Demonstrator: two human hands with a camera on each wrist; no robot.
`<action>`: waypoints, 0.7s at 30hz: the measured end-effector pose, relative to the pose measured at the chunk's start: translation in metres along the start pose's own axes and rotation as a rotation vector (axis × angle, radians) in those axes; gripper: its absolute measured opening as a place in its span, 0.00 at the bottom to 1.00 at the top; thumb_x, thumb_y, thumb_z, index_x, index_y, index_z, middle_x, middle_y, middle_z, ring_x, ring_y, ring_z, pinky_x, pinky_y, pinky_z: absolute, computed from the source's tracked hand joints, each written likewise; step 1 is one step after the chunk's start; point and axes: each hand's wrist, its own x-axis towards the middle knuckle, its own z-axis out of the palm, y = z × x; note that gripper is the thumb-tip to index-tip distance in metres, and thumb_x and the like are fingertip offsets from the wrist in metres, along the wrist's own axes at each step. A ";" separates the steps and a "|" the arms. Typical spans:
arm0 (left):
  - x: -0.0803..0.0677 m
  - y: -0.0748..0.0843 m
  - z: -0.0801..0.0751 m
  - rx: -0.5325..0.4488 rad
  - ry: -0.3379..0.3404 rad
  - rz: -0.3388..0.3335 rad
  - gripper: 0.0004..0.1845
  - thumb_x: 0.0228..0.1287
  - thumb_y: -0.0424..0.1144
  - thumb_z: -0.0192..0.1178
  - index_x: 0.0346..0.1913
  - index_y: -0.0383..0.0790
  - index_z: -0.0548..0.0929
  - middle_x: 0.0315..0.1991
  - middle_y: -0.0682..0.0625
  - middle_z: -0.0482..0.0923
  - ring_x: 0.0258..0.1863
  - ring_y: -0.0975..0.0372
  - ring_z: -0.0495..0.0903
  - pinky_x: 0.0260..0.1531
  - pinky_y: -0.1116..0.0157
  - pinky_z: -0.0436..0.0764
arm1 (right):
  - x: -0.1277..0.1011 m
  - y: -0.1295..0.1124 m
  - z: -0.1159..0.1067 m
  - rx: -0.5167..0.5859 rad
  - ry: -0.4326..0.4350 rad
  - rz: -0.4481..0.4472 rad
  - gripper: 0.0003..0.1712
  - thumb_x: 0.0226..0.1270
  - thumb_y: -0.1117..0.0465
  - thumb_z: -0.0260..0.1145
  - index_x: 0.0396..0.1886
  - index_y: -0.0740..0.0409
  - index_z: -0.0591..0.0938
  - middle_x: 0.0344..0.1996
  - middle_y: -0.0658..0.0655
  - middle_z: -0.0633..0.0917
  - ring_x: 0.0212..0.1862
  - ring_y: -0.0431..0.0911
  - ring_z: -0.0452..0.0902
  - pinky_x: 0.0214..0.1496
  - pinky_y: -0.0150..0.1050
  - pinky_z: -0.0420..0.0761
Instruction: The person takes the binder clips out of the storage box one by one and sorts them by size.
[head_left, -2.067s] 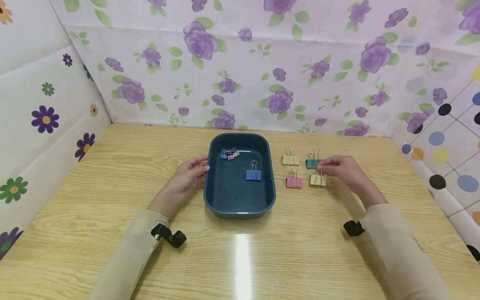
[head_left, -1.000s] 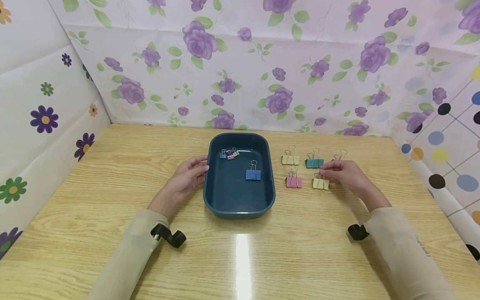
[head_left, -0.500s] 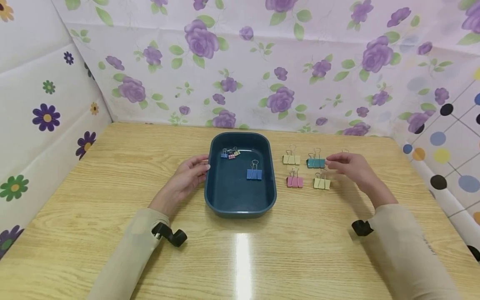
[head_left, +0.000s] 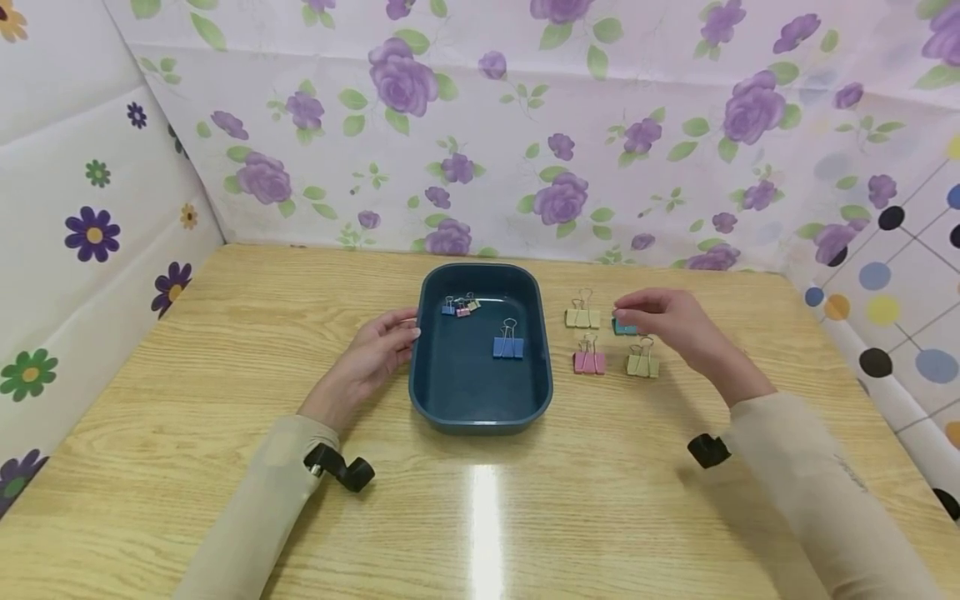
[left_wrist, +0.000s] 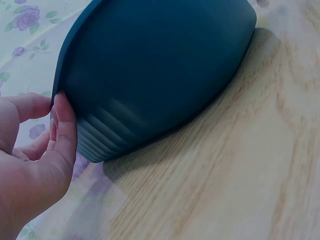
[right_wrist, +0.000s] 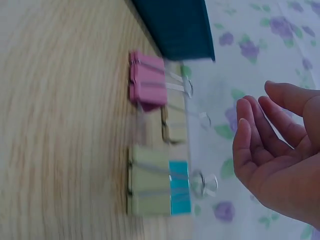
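My left hand (head_left: 378, 350) touches the left wall of a dark blue tray (head_left: 480, 417) with its fingertips; the left wrist view shows thumb and fingers at the rim. My right hand (head_left: 667, 321) hovers over a teal binder clip (head_left: 624, 327), partly covering it. In the right wrist view its fingers are loosely bent, with nothing between them. Nearby stand a yellow binder clip (head_left: 642, 364) in front, a pink binder clip (head_left: 588, 362) to the left, and another yellow binder clip (head_left: 582, 318) behind the pink one. A larger blue binder clip (head_left: 507, 347) lies inside the tray.
Small binder clips in blue (head_left: 448, 308), pink (head_left: 462, 310) and yellow (head_left: 472, 304) sit at the tray's back left. The wooden table (head_left: 337, 533) ends at a flowered cloth wall (head_left: 322, 125) at the back.
My right hand slid the front yellow clip slightly right and let it go. It then rose back and left over the teal clip. My left hand has stayed at the tray.
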 end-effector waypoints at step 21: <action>0.000 -0.001 0.000 -0.018 0.011 -0.004 0.21 0.70 0.23 0.48 0.64 0.26 0.63 0.40 0.49 0.78 0.35 0.64 0.79 0.37 0.70 0.79 | 0.045 -0.055 0.073 -0.045 -0.097 -0.074 0.16 0.70 0.56 0.64 0.51 0.61 0.83 0.43 0.57 0.86 0.50 0.56 0.78 0.51 0.51 0.76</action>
